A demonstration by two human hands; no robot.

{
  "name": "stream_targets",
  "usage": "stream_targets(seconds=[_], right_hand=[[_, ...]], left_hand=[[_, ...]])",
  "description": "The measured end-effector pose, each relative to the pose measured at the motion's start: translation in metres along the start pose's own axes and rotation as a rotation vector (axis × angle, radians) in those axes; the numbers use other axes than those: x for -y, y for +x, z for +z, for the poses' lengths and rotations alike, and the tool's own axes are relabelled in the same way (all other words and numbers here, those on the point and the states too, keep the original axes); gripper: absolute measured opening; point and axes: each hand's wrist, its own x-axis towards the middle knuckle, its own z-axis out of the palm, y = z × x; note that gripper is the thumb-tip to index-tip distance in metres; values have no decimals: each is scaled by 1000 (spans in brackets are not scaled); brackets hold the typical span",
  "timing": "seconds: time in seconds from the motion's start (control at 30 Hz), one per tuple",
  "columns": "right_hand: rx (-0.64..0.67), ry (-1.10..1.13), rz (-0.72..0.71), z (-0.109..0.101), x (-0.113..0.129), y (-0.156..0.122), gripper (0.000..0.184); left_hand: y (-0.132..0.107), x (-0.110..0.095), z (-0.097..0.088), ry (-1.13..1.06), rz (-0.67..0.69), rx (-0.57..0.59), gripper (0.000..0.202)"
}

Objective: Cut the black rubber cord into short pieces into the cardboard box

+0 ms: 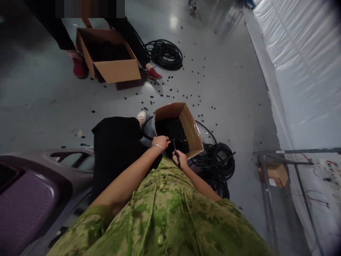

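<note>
My left hand [160, 142] is closed around a black hose [148, 136] and holds its end over an open cardboard box [192, 125]. The hose loops out past the left side of the box. In my right hand [181, 159] is a pair of scissors [175, 150], its blades pointing up at the hose end. Whether the blades touch the hose is too small to tell. Many small black pieces [170, 128] lie inside the box, which stands right in front of me. A coil of black hose [222, 160] lies on the floor to the right.
Across from me a person in red shoes [80, 68] sits with a larger cardboard box [117, 70] between the legs. Another hose coil [166, 54] lies beside them. Small black bits dot the grey floor [229, 85]. A purple chair [26, 202] is at left, a metal frame [267, 192] at right.
</note>
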Motion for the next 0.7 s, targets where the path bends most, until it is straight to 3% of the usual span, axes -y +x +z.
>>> stream_targets(seconds=[0.7], right_hand=[[6, 10, -5, -4, 1, 1, 24]], left_hand=[[-2, 2, -4, -22, -7, 0, 33]])
